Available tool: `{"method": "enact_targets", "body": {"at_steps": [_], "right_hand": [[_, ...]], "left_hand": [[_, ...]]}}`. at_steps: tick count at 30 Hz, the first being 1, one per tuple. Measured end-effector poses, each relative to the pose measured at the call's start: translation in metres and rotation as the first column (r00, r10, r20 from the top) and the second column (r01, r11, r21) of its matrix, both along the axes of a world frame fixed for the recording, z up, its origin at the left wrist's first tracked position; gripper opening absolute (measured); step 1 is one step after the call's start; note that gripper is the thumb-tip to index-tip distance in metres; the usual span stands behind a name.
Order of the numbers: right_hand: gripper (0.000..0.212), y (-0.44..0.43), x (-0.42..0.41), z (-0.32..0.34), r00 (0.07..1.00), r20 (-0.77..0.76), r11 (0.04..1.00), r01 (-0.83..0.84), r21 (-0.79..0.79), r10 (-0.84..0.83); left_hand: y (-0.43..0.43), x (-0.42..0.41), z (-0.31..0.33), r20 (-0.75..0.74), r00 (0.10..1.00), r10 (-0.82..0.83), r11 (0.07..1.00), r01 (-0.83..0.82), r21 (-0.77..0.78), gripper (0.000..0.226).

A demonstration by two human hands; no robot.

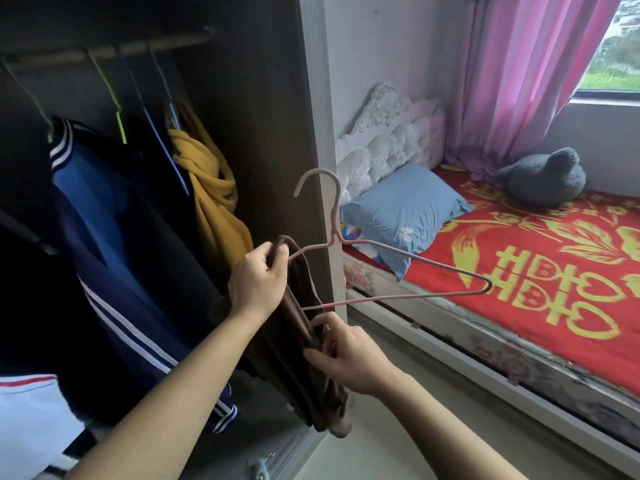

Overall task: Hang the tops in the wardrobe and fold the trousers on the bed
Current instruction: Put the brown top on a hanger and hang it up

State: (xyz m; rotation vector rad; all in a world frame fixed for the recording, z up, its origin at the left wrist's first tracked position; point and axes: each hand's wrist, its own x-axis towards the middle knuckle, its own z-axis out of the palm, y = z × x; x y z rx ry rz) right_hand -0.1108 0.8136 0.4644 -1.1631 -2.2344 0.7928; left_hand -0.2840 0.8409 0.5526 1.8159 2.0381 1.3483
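Note:
A brown garment (298, 348) hangs bunched between my hands in front of the wardrobe's right post. My left hand (258, 282) grips its top edge where the left arm of a pink wire hanger (408, 258) goes into the cloth. My right hand (346, 358) pinches the garment lower down, at the hanger's bottom bar. The hanger's right corner sticks out toward the bed (519, 271). Inside the open wardrobe a rail (104, 51) carries several hangers with a blue and navy striped jacket (104, 237) and a yellow top (214, 188).
A blue pillow (405, 209) and a grey plush toy (543, 178) lie on the red and yellow bedspread. A white carved headboard (384, 133) stands against the wall, pink curtains (512, 81) hang by the window. A white garment (31, 420) shows at lower left.

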Motion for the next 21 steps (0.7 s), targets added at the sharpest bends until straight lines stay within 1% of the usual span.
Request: {"method": "enact_targets", "body": {"at_steps": [1, 2, 3, 4, 5, 6, 7, 8, 9, 10, 11, 12, 13, 14, 15, 16, 18, 19, 20, 21], "right_hand": [[0.025, 0.003, 0.005, 0.002, 0.998, 0.057, 1.0, 0.004, -0.003, -0.004], [0.028, 0.005, 0.01, 0.003, 0.994, 0.109, 1.0, 0.015, 0.02, -0.017], [0.035, 0.005, 0.014, 0.003, 0.988, 0.144, 0.995, 0.048, 0.088, -0.06], [0.039, 0.003, 0.018, 0.004, 0.983, 0.119, 0.974, 0.117, 0.197, -0.142], [0.037, 0.001, 0.022, 0.006, 0.971, 0.009, 0.918, 0.225, 0.327, -0.241], [0.031, 0.0, 0.027, 0.009, 0.934, -0.146, 0.819, 0.355, 0.451, -0.325], [0.03, 0.0, 0.031, 0.012, 0.878, -0.281, 0.703, 0.478, 0.526, -0.387], [0.035, 0.005, 0.036, 0.017, 0.832, -0.352, 0.624, 0.554, 0.55, -0.428], [0.045, 0.011, 0.042, 0.026, 0.821, -0.339, 0.605, 0.569, 0.557, -0.459], [0.051, 0.018, 0.047, 0.033, 0.838, -0.265, 0.641, 0.538, 0.547, -0.477], [0.05, 0.024, 0.051, 0.042, 0.871, -0.168, 0.712, 0.477, 0.515, -0.461], [0.043, 0.029, 0.056, 0.05, 0.916, -0.089, 0.801, 0.387, 0.457, -0.391], [0.04, 0.032, 0.06, 0.058, 0.954, -0.051, 0.873, 0.292, 0.39, -0.297], [0.04, 0.033, 0.065, 0.065, 0.975, -0.044, 0.913, 0.22, 0.344, -0.218], [0.04, 0.032, 0.071, 0.072, 0.984, -0.034, 0.92, 0.176, 0.349, -0.175], [0.036, 0.031, 0.077, 0.079, 0.986, 0.003, 0.908, 0.153, 0.39, -0.167], [0.033, 0.032, 0.083, 0.091, 0.959, 0.143, 0.842, 0.137, 0.521, -0.244], [0.034, 0.032, 0.082, 0.094, 0.935, 0.216, 0.822, 0.12, 0.557, -0.283], [0.035, 0.031, 0.078, 0.096, 0.923, 0.253, 0.841, 0.119, 0.528, -0.29], [0.035, 0.031, 0.072, 0.092, 0.932, 0.243, 0.873, 0.129, 0.471, -0.269]], "left_hand": [[0.001, -0.002, -0.001, 0.018, 1.0, -0.005, 1.0, 0.005, -0.001, 0.035], [0.001, -0.004, -0.003, 0.027, 1.0, -0.008, 1.0, 0.008, 0.001, 0.035], [0.0, -0.006, -0.004, 0.025, 1.0, -0.006, 1.0, 0.006, 0.004, 0.035], [-0.001, -0.007, -0.006, 0.008, 1.0, -0.001, 1.0, 0.001, 0.007, 0.034], [-0.002, -0.008, -0.009, -0.016, 1.0, 0.003, 1.0, -0.003, 0.012, 0.034], [-0.003, -0.009, -0.01, -0.04, 0.999, 0.005, 1.0, -0.005, 0.015, 0.033], [-0.004, -0.01, -0.012, -0.059, 0.998, 0.007, 1.0, -0.006, 0.015, 0.032], [-0.004, -0.012, -0.013, -0.073, 0.997, 0.007, 1.0, -0.007, 0.012, 0.032], [-0.003, -0.013, -0.014, -0.082, 0.997, 0.004, 1.0, -0.003, 0.012, 0.031], [-0.003, -0.014, -0.014, -0.09, 0.996, -0.001, 1.0, 0.002, 0.013, 0.032], [-0.002, -0.014, -0.015, -0.101, 0.995, -0.004, 1.0, 0.005, 0.009, 0.032], [-0.002, -0.014, -0.015, -0.122, 0.993, -0.002, 1.0, 0.003, 0.005, 0.032], [-0.002, -0.015, -0.017, -0.143, 0.99, 0.002, 1.0, -0.003, -0.005, 0.031], [-0.002, -0.017, -0.02, -0.159, 0.987, 0.008, 1.0, -0.011, -0.021, 0.031], [-0.001, -0.021, -0.023, -0.167, 0.986, 0.018, 0.999, -0.026, -0.043, 0.032], [0.0, -0.025, -0.027, -0.175, 0.984, 0.042, 0.997, -0.053, -0.061, 0.034], [0.003, -0.034, -0.036, -0.199, 0.973, 0.116, 0.985, -0.138, -0.103, 0.037], [0.003, -0.037, -0.04, -0.202, 0.969, 0.143, 0.977, -0.17, -0.127, 0.037], [0.002, -0.036, -0.043, -0.187, 0.972, 0.142, 0.974, -0.17, -0.148, 0.036], [0.001, -0.035, -0.046, -0.143, 0.984, 0.108, 0.975, -0.133, -0.178, 0.034]]}}
